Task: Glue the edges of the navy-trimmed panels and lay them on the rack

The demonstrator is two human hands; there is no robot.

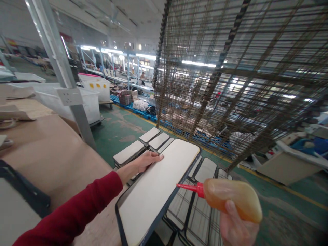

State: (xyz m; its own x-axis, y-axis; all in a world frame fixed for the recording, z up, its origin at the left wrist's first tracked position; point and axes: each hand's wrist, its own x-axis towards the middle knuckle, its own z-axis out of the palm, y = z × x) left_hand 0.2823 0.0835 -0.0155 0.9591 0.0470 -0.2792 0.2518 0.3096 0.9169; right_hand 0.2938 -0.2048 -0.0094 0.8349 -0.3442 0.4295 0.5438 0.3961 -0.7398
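My left hand grips the left edge of a long white panel, thumb on its face and fingers hidden below the rim. The panel has rounded corners and a dark border, and it lies tilted in front of me. In my right hand is a squeeze bottle of amber liquid, lying nearly level. Its red nozzle points left, the tip at the panel's right edge; whether it touches I cannot tell. Several smaller white panels with dark borders lie beyond and beneath the big one.
A brown-topped table runs along my left, beside a metal post with a socket plate. Tall wire racks lean over the right side. White bins and blue pallets stand on the green floor behind.
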